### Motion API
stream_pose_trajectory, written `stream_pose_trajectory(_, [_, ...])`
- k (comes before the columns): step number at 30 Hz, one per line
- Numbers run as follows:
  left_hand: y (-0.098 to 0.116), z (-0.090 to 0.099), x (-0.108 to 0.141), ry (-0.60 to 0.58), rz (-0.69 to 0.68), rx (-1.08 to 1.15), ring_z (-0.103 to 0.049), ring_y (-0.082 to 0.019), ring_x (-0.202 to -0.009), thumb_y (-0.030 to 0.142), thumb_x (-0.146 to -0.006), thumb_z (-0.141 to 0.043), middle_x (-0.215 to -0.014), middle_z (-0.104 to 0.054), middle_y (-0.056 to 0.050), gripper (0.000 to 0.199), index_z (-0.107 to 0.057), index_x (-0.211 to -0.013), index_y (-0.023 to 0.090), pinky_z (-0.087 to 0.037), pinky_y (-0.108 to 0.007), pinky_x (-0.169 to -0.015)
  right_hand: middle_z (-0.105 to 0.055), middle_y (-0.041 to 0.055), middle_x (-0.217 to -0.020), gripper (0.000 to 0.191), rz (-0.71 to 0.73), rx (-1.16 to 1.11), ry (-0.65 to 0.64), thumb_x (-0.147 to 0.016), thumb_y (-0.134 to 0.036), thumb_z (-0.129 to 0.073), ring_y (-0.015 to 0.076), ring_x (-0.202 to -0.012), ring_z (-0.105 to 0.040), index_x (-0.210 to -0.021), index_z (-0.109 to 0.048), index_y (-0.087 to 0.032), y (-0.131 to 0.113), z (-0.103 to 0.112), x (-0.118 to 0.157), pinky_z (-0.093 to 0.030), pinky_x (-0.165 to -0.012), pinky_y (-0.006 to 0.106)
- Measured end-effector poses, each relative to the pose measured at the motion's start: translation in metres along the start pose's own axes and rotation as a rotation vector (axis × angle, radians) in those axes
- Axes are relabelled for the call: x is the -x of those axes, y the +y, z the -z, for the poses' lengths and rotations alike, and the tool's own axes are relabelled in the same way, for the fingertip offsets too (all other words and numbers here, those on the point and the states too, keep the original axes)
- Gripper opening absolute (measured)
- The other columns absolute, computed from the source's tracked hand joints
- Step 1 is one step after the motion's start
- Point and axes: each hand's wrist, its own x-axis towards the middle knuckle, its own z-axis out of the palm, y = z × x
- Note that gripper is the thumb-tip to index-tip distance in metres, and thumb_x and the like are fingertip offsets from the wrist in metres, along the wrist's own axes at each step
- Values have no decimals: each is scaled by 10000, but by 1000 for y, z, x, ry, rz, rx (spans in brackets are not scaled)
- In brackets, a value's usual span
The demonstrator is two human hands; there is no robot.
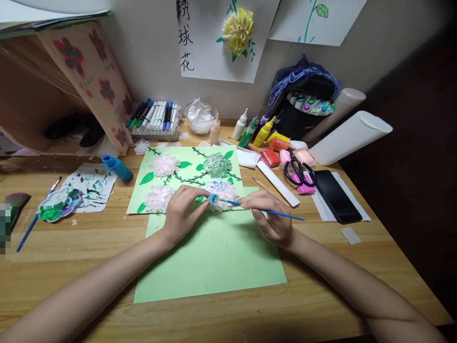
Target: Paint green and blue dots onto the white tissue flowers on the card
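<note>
Pinched in the fingers of my left hand (pixel 183 207) is a small blue bottle cap (pixel 213 198). My right hand (pixel 271 216) holds a thin blue paintbrush (pixel 282 213), its tip at the cap's mouth. Both hands are over a green sheet with paper flowers (pixel 141 190), which overlaps a plain green sheet (pixel 214 257). Beneath the cap and brush, one white tissue flower (pixel 224 190) has blue strokes on it. Behind it is a flower dabbed with green (pixel 217 165). Two pale pink flowers sit on the left, with painted leaves and stems around them.
An uncapped blue paint bottle (pixel 117 168) stands at left, near a paint-smeared palette (pixel 59 205) and a stained tissue (pixel 93 186). Rightward lie scissors (pixel 300 171), a white strip (pixel 278 183) and a phone (pixel 337 196). Paint bottles (pixel 263 131) and markers (pixel 157 114) line the back.
</note>
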Motion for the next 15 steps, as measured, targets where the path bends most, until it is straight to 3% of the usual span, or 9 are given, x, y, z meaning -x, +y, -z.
stream_pose_trajectory(15, [1, 1, -2, 20, -44, -20, -621, -183, -833, 168, -877, -693, -870, -726, -28, 102, -712, -967, 214, -461, -313, -738, -733, 52, -863, 167, -63, 56, -57, -941, -134, -510, 175, -797, -677, -1035, -627, -206, -15, 6, -12, -576, -705, 315])
